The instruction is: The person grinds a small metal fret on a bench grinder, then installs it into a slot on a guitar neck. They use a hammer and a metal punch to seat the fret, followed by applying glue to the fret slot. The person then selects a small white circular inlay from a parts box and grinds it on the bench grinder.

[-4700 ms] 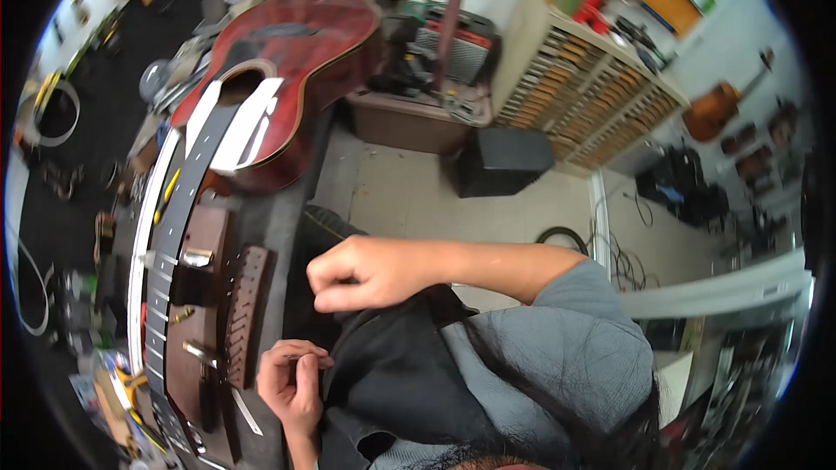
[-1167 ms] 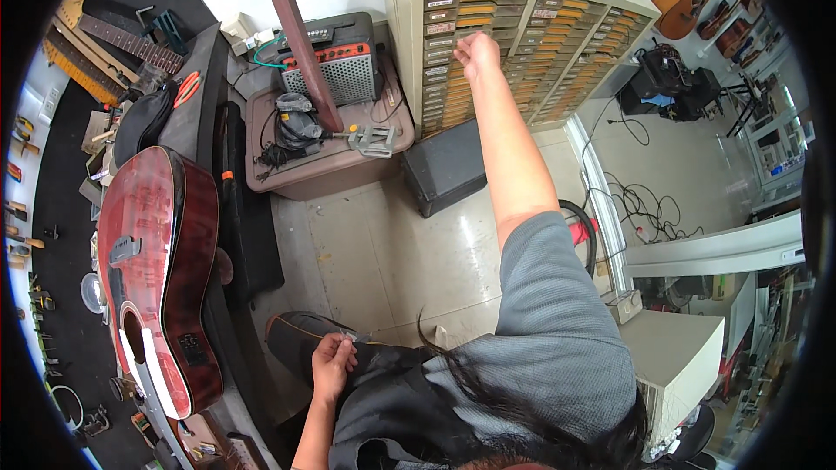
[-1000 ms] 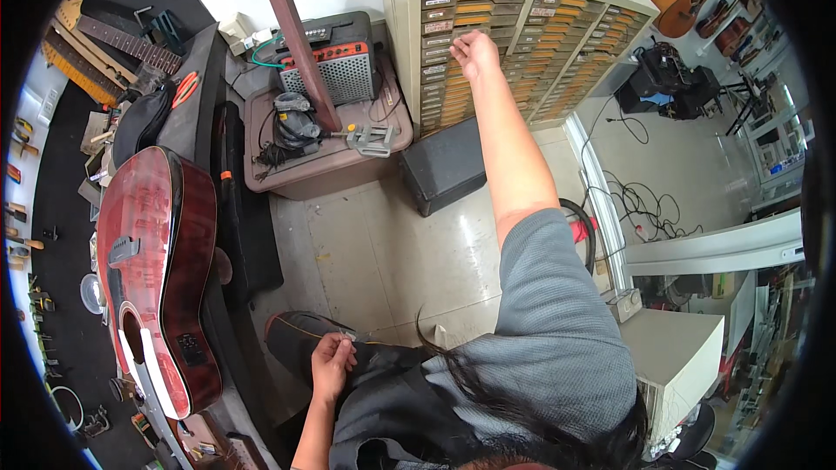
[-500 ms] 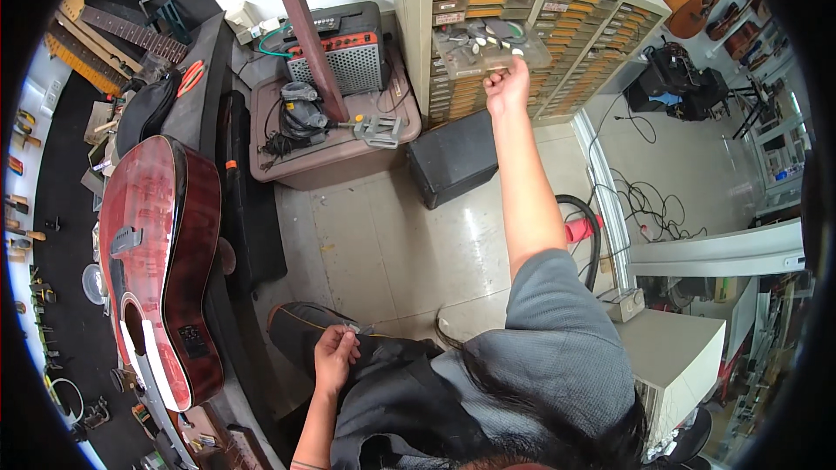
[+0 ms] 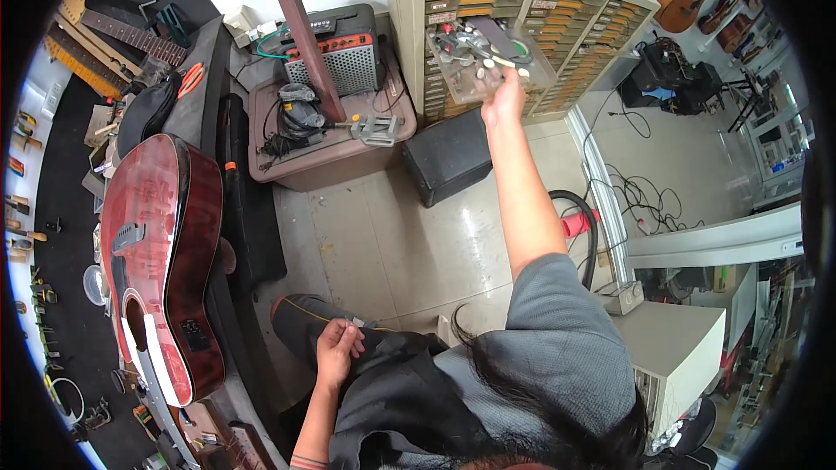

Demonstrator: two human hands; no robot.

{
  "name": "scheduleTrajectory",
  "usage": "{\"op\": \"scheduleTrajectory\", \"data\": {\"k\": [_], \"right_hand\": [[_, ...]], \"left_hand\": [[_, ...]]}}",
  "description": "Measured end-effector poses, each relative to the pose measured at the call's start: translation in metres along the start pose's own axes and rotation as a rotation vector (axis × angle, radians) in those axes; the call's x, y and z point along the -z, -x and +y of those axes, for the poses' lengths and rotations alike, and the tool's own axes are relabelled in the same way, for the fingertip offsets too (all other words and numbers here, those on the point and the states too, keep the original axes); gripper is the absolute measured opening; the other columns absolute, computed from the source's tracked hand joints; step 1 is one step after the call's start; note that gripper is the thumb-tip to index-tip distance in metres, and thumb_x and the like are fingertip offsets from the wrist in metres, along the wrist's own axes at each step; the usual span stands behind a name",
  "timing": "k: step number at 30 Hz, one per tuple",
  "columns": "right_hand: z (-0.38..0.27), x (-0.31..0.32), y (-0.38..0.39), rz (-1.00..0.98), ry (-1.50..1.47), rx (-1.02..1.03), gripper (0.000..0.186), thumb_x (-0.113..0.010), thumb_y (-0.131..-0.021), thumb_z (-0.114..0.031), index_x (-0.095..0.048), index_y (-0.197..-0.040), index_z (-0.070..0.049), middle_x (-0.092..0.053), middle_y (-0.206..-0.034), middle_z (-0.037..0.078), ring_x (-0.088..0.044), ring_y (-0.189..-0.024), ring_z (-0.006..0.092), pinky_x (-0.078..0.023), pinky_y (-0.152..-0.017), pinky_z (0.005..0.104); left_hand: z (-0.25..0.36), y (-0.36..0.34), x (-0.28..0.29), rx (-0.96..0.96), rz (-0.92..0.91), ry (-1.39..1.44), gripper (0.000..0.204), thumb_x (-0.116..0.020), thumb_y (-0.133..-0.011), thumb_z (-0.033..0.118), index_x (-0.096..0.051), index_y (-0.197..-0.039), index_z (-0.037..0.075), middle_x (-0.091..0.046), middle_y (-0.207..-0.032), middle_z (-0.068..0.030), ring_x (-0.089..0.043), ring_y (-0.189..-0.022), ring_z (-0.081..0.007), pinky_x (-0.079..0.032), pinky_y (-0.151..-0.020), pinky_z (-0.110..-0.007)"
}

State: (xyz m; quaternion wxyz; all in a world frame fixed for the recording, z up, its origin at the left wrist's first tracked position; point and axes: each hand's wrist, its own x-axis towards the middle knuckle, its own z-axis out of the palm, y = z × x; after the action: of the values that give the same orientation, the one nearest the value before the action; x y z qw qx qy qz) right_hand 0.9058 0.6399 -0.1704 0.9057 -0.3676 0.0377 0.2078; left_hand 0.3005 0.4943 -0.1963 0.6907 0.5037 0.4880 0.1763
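At one o'clock, in front of the beige parts cabinet [image 5: 405,52], the right hand [image 5: 504,100] is at the end of a nearly straight arm, reaching up and away from the grey-sleeved shoulder. Its fingers are bent and mostly closed on the near edge of a see-through plastic drawer [image 5: 541,77]; blur softens the exact placing of the fingertips. At seven o'clock the left hand [image 5: 336,350] is raised in front of the dark trouser leg [image 5: 305,322], elbow bent, fingers loosely curled, thumb and fingertips pinching a small translucent piece [image 5: 356,322] too small to identify.

The drawer stands well out from the cabinet, over the black box [image 5: 448,157] on the floor. In it lie a long dark strip [image 5: 493,33], cream-coloured rounded pieces [image 5: 488,63] toward the near side, a small red piece [image 5: 448,28] toward its ten o'clock corner, and a jumble of grey bits. Around it, the cabinet's other drawers sit in stacked columns, many showing yellow-orange fronts. Between ten and eleven o'clock, a lidded brown storage bin [image 5: 296,176] bears an amplifier [image 5: 335,70], a corded power tool [image 5: 299,113] and a metal clamp [image 5: 376,130]. Between eight and nine o'clock lies a red acoustic guitar [image 5: 144,200].
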Motion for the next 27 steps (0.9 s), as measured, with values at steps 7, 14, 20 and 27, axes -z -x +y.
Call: {"op": "scheduleTrajectory", "data": {"k": [7, 14, 20, 27], "right_hand": [[-0.044, 0.061, 0.069, -0.002, 0.03, 0.032, 0.035, -0.057, -0.105, -0.021, -0.062, -0.133, -0.002, -0.069, -0.125, 0.017, -0.075, -0.11, 0.0354, -0.064, -0.086, 0.0499], [-0.099, 0.132, 0.138, -0.006, 0.18, -0.047, 0.039, -0.061, -0.105, -0.029, -0.065, -0.133, -0.002, -0.074, -0.124, 0.014, -0.075, -0.111, 0.0312, -0.064, -0.095, 0.0478], [-0.14, 0.152, 0.202, -0.283, 0.388, -0.304, 0.056, -0.06, -0.103, -0.043, -0.061, -0.143, -0.004, -0.069, -0.13, 0.016, -0.069, -0.121, 0.0356, -0.055, -0.104, 0.0529], [-0.123, 0.142, 0.267, -0.577, 0.547, -0.708, 0.057, -0.06, -0.1, -0.045, -0.062, -0.14, -0.004, -0.072, -0.122, 0.017, -0.074, -0.102, 0.0361, -0.059, -0.09, 0.0534]], "left_hand": [[0.009, 0.007, 0.002, 0.022, -0.018, 0.011, 0.013, -0.06, -0.112, 0.019, -0.063, -0.109, 0.006, -0.066, -0.082, -0.003, -0.059, -0.062, -0.0108, -0.044, -0.055, -0.026], [0.015, 0.015, 0.008, -0.039, -0.001, 0.148, 0.024, -0.055, -0.114, 0.031, -0.057, -0.103, 0.01, -0.045, -0.072, 0.0034, -0.042, -0.058, -0.0089, -0.03, -0.052, -0.028], [0.029, 0.029, 0.019, -0.146, 0.054, 0.233, 0.04, -0.051, -0.115, 0.047, -0.05, -0.097, 0.011, -0.045, -0.078, 0.0, -0.046, -0.066, -0.0129, -0.037, -0.059, -0.029], [0.074, 0.084, 0.017, -0.36, -0.065, 0.494, 0.045, -0.049, -0.112, 0.064, -0.043, -0.114, 0.02, -0.06, -0.133, -0.0176, -0.068, -0.122, -0.0329, -0.062, -0.096, -0.05]]}}
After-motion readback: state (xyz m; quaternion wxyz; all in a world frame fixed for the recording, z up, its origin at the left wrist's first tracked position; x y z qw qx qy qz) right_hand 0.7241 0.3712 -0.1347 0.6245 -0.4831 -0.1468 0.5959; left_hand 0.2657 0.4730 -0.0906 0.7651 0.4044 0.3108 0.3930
